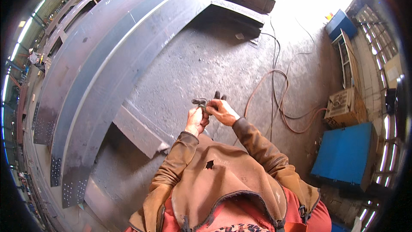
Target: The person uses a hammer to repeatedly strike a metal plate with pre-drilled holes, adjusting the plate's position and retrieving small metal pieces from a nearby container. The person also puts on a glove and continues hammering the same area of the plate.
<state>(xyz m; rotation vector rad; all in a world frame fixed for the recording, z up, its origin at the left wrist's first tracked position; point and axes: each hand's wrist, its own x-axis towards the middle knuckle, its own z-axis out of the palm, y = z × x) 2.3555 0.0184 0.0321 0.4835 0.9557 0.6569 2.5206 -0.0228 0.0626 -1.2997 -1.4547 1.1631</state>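
Note:
In front of my apron (231, 163), both hands come together over what looks like a dark grey work glove (200, 102). My left hand (196, 120) is closed in a fist around its lower part. Touching it from the right, my right hand (222, 112) pinches the same bundle with bent fingers. Dark finger-like ends (219, 96) stick up beyond my right hand; I cannot tell if they belong to a second glove. Brown leather sleeves cover both my forearms.
Long curved steel beams (124, 56) with bolt holes fill the left, propped on a steel support (139, 131). A red hose (283, 99) and dark cables lie on the floor. A blue box (343, 154) and wooden crate (345, 107) stand right. Two people are far left.

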